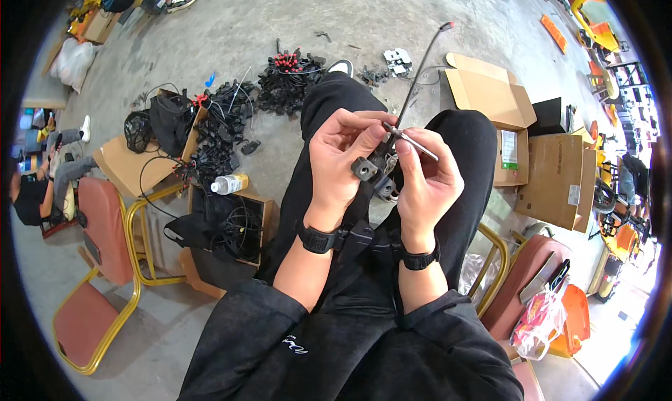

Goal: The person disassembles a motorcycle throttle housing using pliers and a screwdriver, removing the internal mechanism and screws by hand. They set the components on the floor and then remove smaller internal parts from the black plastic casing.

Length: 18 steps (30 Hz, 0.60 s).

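L hand (344, 152) & R hand (428, 178) fingers pinch thin metal rod (424, 148); blk blocky pc (364, 168) betw wrists & rod; open cardbd box (486, 89) nearby.

The scene was bright and fairly evenly lit, the strongest light flooding the right edge, where the floor (605, 334) burned out to white. Shadows on the paler ground looked soft, while the black trousers (469, 142) swallowed much of their detail. The left hand (336, 156) and right hand (430, 182) appeared crisp. Toward the rim, the chair (105, 226) bent and stretched, distant detail softened, and bluish fringing edged the dark, curved border.
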Motion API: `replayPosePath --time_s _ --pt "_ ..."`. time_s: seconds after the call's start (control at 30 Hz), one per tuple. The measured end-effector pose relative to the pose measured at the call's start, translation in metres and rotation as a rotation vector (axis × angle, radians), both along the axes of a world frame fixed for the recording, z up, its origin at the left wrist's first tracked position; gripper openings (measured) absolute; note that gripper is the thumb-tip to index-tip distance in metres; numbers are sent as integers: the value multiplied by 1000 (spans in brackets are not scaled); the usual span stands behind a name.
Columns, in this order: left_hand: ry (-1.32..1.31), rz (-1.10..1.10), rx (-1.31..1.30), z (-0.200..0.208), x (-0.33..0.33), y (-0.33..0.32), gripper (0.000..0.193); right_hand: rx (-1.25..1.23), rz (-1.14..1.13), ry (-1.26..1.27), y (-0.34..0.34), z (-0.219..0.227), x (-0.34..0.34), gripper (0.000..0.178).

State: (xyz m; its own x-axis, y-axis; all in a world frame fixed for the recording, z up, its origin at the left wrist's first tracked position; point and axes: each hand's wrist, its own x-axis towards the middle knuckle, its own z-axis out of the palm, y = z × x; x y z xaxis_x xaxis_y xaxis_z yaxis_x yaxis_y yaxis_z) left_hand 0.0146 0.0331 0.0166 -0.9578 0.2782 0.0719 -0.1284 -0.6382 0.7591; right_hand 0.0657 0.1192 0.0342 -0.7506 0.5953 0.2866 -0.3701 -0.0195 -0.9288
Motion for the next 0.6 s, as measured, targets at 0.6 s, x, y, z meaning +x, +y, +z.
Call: replayPosePath --time_s 0.6 --pt "137 92 -40 -1 3 3 12 170 -1 -72 6 -2 1 12"
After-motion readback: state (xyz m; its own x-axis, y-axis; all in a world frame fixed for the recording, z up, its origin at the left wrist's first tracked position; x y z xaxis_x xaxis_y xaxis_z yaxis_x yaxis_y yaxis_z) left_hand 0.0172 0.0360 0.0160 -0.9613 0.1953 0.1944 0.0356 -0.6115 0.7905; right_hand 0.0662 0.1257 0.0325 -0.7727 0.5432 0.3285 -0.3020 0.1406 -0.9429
